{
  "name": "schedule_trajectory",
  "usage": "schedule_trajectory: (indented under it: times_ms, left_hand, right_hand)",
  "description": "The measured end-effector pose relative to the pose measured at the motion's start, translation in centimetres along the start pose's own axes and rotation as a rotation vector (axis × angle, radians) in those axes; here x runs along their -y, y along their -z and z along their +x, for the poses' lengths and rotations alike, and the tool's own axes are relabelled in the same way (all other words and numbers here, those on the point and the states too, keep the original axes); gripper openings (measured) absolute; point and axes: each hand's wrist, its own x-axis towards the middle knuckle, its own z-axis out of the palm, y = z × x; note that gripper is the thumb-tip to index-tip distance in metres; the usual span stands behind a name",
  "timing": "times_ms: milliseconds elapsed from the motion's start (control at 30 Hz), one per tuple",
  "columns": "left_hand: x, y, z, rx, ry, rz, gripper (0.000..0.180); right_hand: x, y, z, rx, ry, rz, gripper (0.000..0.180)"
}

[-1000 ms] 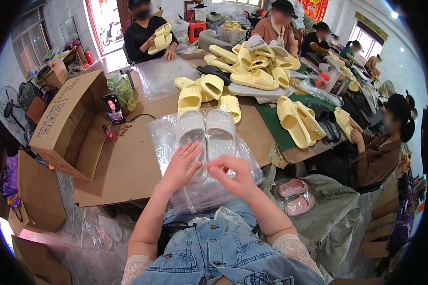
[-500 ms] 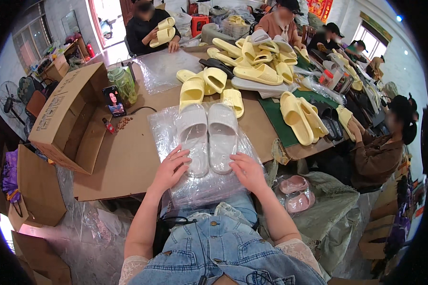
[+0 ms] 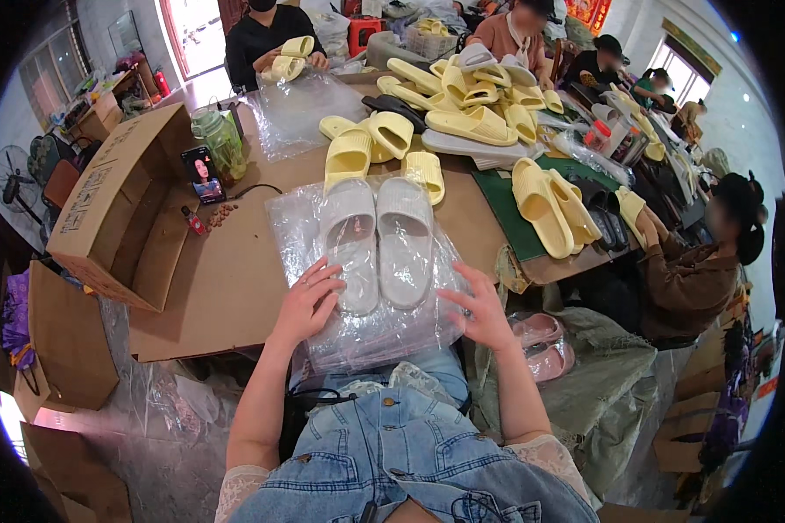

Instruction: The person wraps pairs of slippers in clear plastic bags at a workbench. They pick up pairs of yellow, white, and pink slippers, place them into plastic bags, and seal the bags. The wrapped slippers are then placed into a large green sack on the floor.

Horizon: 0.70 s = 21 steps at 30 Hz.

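Note:
A pair of pale grey slide sandals lies side by side in front of me, straps at the far end. The left slide (image 3: 355, 283) and the right slide (image 3: 406, 275) rest at a stack of clear plastic bags (image 3: 379, 338); shiny film appears to cover their soles. My left hand (image 3: 308, 301) is open, its fingertips on the plastic beside the left slide's heel. Open too, with fingers spread, my right hand (image 3: 481, 309) is over the bag's right edge, slightly apart from the right slide. Neither hand grips anything.
Yellow slides (image 3: 349, 157) stand just beyond the bags, with a larger yellow pile (image 3: 471, 96) farther right. A cardboard box (image 3: 118, 235), phone (image 3: 203, 176) and green jar (image 3: 220, 144) are at left. Pink slides (image 3: 549, 357) lie on a sack at right. Several people work around the table.
My right hand has moved right, away from the right slide, and its fingers have spread. The left hand stays near the left slide. Across the table, a person has lowered the yellow slides.

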Motion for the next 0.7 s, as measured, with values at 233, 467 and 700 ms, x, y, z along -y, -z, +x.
schedule_trajectory:
  times_ms: [233, 467, 700]
  left_hand:
    - [-0.1, 0.1, 0.1, 0.01, -0.029, 0.019, 0.022]
    - [0.3, 0.9, -0.1, 0.105, -0.055, -0.059, 0.037]
    - [1.8, 0.9, -0.3, 0.159, -0.089, -0.205, 0.059]
  right_hand:
    - [-1.9, -3.1, 0.9, -0.212, -0.194, 0.238, 0.007]
    - [-2.8, -6.4, 4.2, -0.412, -0.499, 0.209, 0.018]
    - [-4.2, -9.2, 5.0, -0.436, -0.545, -0.081, 0.026]
